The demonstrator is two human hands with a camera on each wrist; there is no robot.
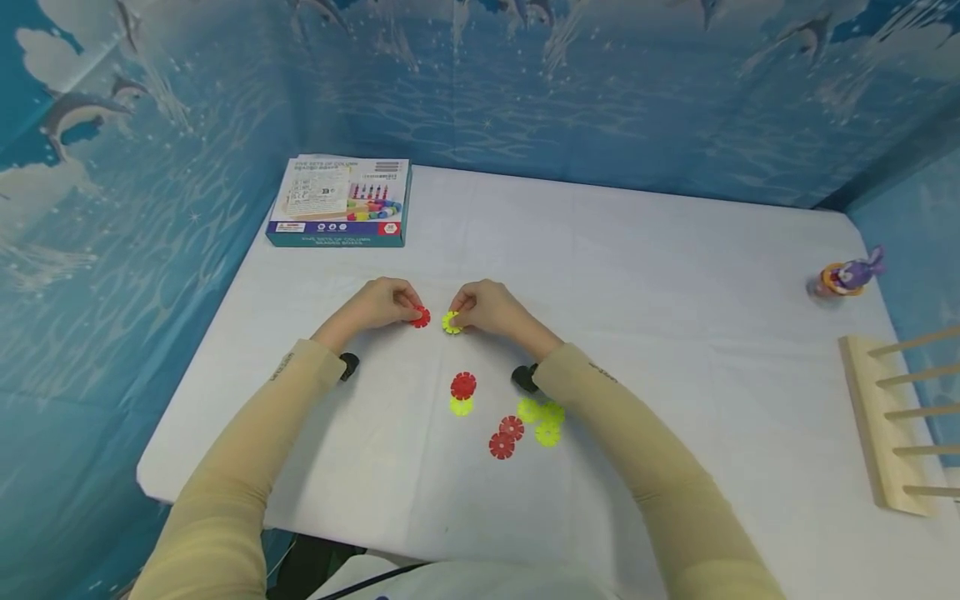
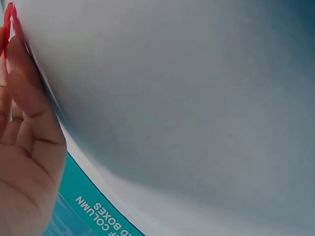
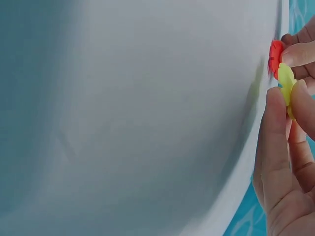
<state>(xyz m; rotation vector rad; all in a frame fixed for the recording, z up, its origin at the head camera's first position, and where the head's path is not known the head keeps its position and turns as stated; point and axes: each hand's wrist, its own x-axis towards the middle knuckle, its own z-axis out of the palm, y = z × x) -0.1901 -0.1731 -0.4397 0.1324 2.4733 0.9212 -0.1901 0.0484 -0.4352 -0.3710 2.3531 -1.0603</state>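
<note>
Between its thumb and fingers, my left hand (image 1: 384, 303) pinches a red notched disc (image 1: 423, 317). Just to the right, my right hand (image 1: 487, 308) pinches a yellow notched disc (image 1: 450, 323). In the head view a small gap separates the two discs. The right wrist view has the yellow disc (image 3: 286, 78) overlapping the red one (image 3: 275, 55) in sight, so contact is hard to judge there. Nearer to me, a red disc (image 1: 463, 385) lies partly over a yellow disc (image 1: 461, 407). Two red discs (image 1: 502, 446) and three yellow discs (image 1: 547, 433) lie beside the right forearm.
On the white table (image 1: 637, 275), a boxed bead set (image 1: 337, 202) sits at the back left. A small purple figure (image 1: 847, 277) stands near the right edge. Below it lies a wooden rack with pegs (image 1: 873, 425). Blue printed curtains (image 1: 525, 100) enclose the table.
</note>
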